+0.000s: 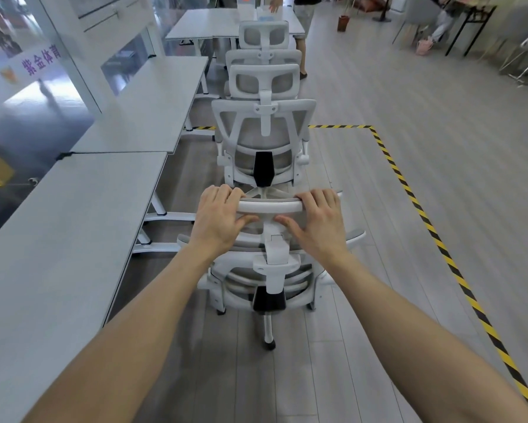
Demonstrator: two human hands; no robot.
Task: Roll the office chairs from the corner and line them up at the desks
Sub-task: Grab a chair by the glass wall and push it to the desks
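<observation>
A white mesh office chair stands right in front of me, its back toward me. My left hand grips the left end of its headrest, fingers over the top and thumb underneath. My right hand grips the right end the same way. Ahead, a second white chair stands in line, and a third chair behind it. A row of grey desks runs along the left, the chairs standing beside them in the aisle.
Yellow-black tape marks a boundary on the wood floor to the right. A glass wall stands behind the desks. A person stands at the far desk. Dark tables and stools sit at the far right.
</observation>
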